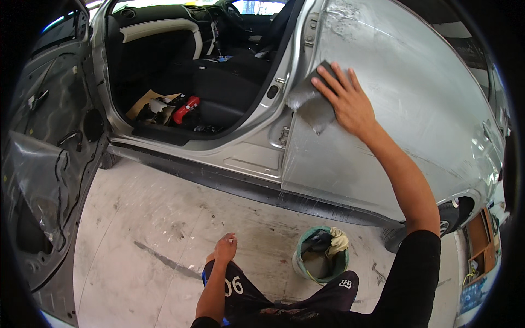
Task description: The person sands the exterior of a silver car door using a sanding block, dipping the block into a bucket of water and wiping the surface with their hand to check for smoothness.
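My right hand (349, 101) lies against the silver rear door (404, 104) of a car, its fingers pressing down a dark grey, wet-looking sheet of sandpaper (317, 109). The sheet's lower left corner hangs past the door's front edge. Cloudy wet streaks run down the panel, and a rough, scuffed patch shows near its top. My left hand (225, 248) rests over my left knee with the fingers curled in; nothing shows in it.
Between my legs and the sill stands a green bucket (299, 257) of murky water, a pale cloth over its rim. The open front door (65, 180) is at left. Inside the car, a red tool (186, 109) lies by cardboard. A shelf (480, 246) stands at right.
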Demonstrator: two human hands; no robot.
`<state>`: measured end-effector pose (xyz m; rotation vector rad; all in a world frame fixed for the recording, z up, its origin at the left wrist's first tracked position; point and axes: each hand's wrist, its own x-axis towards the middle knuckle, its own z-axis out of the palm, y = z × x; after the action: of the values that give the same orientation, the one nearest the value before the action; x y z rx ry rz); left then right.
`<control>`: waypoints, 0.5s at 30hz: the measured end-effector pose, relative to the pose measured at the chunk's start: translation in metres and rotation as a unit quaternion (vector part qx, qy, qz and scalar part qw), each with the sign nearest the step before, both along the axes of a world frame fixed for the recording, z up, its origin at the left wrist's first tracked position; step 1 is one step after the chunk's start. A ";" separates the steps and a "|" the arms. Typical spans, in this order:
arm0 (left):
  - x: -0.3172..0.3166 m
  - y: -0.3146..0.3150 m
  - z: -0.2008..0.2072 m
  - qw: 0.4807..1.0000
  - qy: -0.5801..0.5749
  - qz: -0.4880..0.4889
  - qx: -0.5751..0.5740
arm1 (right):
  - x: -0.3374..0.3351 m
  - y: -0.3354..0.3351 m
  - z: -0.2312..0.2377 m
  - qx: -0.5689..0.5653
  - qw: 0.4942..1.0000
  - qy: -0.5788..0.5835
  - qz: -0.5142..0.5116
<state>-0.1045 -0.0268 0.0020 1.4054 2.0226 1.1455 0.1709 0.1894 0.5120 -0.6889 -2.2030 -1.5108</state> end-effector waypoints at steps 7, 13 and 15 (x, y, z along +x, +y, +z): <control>0.008 0.008 0.009 0.999 0.030 -0.015 -0.031 | -0.001 0.004 0.023 0.014 0.997 0.074 -0.013; 0.010 0.011 0.002 0.999 0.040 -0.017 -0.028 | 0.001 0.004 -0.019 -0.036 0.998 0.044 0.028; 0.004 0.015 -0.006 0.998 0.042 -0.029 -0.032 | -0.014 0.006 0.021 0.008 0.996 0.086 0.032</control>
<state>-0.1004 -0.0120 -0.0038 1.4922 2.0427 1.0032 0.1565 0.1957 0.5329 -0.7086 -2.0631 -1.3817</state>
